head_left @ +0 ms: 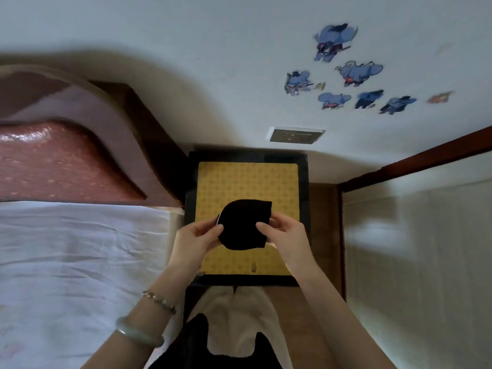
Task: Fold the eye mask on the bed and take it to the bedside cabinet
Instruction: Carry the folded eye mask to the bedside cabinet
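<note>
A black eye mask (243, 223), folded in half, hangs just above the bedside cabinet (246, 158), whose top is yellow and patterned inside a black frame. My left hand (198, 238) pinches the mask's left edge, where a thin white rim shows. My right hand (283, 231) grips its right edge, thumb on top. The bed (80, 262) with its white sheet lies to the left of the cabinet.
A dark red padded headboard (66, 155) rises at the left against the white wall. A wall socket (295, 135) sits above the cabinet, with cartoon stickers (351, 73) higher up. A pale panel with a dark wood frame (415, 161) stands close on the right.
</note>
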`<state>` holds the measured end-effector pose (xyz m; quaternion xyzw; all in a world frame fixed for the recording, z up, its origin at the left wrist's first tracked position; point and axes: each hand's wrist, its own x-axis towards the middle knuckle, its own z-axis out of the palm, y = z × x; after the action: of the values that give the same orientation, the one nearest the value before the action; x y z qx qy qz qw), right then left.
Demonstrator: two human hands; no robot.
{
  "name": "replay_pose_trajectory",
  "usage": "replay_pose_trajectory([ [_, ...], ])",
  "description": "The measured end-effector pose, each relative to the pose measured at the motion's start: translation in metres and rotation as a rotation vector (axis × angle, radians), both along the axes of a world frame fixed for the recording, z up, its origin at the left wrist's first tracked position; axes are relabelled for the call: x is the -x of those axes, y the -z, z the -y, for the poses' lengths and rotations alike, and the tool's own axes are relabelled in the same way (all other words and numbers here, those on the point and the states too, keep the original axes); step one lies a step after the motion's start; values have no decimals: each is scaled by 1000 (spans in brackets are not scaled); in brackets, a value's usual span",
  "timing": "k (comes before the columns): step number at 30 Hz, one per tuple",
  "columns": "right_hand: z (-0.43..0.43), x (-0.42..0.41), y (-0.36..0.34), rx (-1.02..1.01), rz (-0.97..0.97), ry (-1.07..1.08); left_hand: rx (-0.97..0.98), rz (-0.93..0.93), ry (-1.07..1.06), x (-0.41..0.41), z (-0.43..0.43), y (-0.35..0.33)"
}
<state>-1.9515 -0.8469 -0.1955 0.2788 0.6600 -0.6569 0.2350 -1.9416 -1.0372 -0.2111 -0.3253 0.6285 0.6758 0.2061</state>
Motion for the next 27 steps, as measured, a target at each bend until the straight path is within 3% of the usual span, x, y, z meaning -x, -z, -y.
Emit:
replay_pose_trajectory([
  [9,-3,31,126,-319,-94,-206,392,20,53,20,-22,125],
  [13,-1,30,153,-482,-131,-285,656,-102,255,21,-24,137],
  [18,2,31,160,-591,-186,-295,807,-275,362,21,-27,138],
  [20,2,27,159,-782,-338,-317,960,-391,464,18,-29,140],
  [22,2,20,158,-1004,-568,-440,1139,-536,609,13,-30,145],
  [24,2,12,160,-1084,-712,-657,1194,-672,791,10,-29,150],
  [27,0,5,173,-1139,-754,-954,1243,-773,1035,5,-24,163],
])
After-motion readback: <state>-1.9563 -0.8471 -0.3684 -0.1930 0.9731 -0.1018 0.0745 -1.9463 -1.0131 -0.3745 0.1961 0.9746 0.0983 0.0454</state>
